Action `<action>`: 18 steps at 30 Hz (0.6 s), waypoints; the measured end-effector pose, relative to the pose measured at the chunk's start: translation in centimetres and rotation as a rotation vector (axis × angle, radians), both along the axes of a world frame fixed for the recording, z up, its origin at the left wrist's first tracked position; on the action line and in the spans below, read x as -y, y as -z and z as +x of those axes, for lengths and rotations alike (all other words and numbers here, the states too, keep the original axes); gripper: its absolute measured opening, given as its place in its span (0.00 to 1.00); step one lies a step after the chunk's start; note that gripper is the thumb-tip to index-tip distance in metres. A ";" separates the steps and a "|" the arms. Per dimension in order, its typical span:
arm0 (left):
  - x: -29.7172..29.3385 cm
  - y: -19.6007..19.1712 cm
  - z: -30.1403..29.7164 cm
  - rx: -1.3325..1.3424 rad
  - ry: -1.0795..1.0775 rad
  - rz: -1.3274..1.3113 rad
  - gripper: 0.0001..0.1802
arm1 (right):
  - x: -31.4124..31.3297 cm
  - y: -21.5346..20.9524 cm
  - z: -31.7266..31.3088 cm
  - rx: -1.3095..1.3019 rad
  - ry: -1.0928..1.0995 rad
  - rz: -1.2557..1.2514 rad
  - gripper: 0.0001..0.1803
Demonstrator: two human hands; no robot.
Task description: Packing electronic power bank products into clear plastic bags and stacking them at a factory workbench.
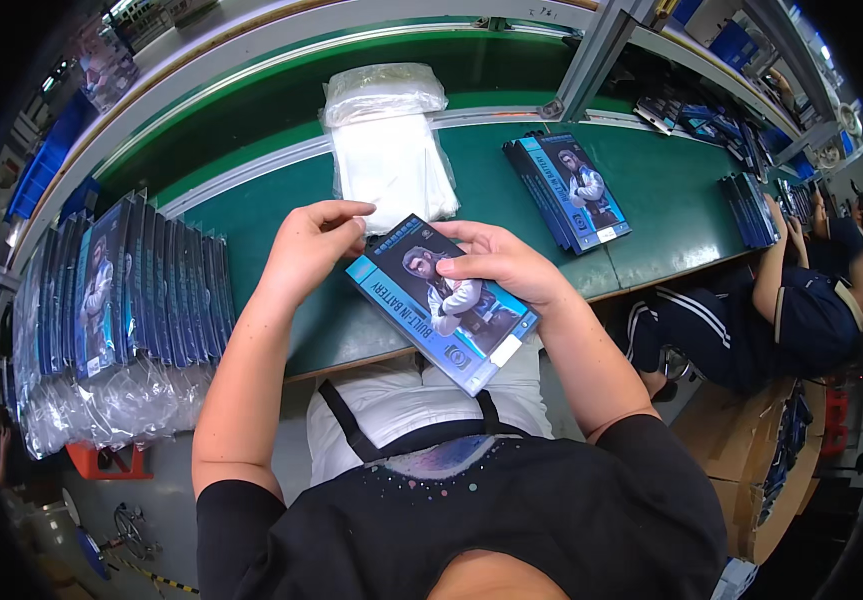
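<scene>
My right hand [511,265] grips a flat dark-blue retail box [441,310] by its right side, thumb across the printed front. The box is tilted, its near end over my lap, with a figure in white on its face and a small white label. Close to the box's far left corner is my left hand [316,245], index finger stretched out and thumb slightly apart; I see nothing between them. Just beyond both hands lies a stack of clear plastic bags [391,165] on the green table.
Many bagged boxes [131,290] stand in a row at the left. A short stack of boxes [571,195] lies to the right on the green table [651,200]. Farther right, a co-worker [801,310] sits near more boxes [749,210]. A large cardboard carton [731,430] stands below.
</scene>
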State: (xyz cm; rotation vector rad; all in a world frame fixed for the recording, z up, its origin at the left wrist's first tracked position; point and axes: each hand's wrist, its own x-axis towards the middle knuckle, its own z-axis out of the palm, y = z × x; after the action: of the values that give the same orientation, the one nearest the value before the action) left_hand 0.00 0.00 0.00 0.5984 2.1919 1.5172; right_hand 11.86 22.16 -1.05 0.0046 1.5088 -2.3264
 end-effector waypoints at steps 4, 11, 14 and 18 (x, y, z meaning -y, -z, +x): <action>0.2 -1.0 -0.1 -0.489 0.000 -0.232 0.16 | 1.5 0.1 -0.1 -0.089 0.189 0.010 0.36; -0.2 -1.2 1.2 -0.414 -0.056 -0.208 0.17 | 3.3 0.8 0.8 -0.250 0.397 0.116 0.36; -0.5 -0.7 2.4 -0.492 -0.135 -0.038 0.14 | 4.0 0.8 1.4 -0.284 0.464 0.124 0.35; -0.7 0.0 4.1 -0.912 -0.122 0.063 0.14 | 4.6 0.7 1.7 -0.317 0.588 0.214 0.30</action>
State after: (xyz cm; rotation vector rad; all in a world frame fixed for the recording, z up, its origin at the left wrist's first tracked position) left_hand 4.12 0.73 0.00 1.4177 2.8585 1.5530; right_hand 13.61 17.60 -1.72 0.1627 2.1460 -2.6837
